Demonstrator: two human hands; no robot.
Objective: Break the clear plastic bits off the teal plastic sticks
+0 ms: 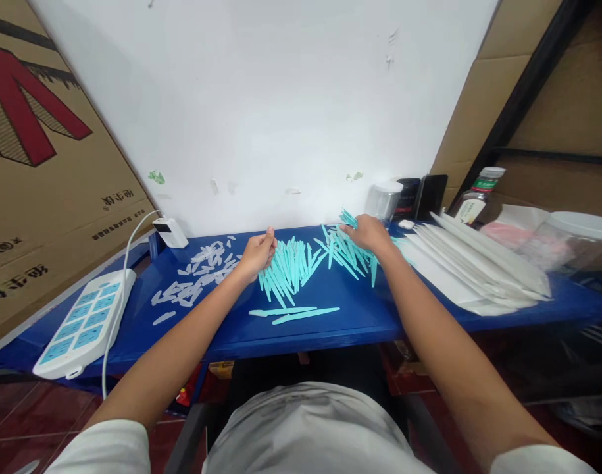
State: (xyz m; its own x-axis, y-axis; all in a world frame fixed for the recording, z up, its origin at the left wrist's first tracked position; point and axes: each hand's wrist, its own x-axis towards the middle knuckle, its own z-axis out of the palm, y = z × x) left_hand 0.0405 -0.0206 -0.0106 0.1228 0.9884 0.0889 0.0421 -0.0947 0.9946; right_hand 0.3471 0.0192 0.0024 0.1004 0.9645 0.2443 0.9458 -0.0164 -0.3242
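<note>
My right hand [368, 232] is closed around a bunch of slim turquoise plastic sticks [349, 216], whose ends poke out past the thumb. Under it spreads a loose pile of the same sticks [347, 255]. My left hand [259, 253] has its fingers curled together at the left side of another turquoise pile [289, 266]; whatever it may hold is hidden. Nearer to me, two single sticks [305, 315] lie side by side, each with a tapered end. Left of my left hand are scattered small translucent plastic pieces [197, 276].
A white power strip [83, 322] and a small white device [171, 233] with a cable are at the left of the blue table [310, 339]. White packets [478, 270], a clear jar [387, 197] and a bottle [478, 197] stand right. A white wall [281, 112] rises behind.
</note>
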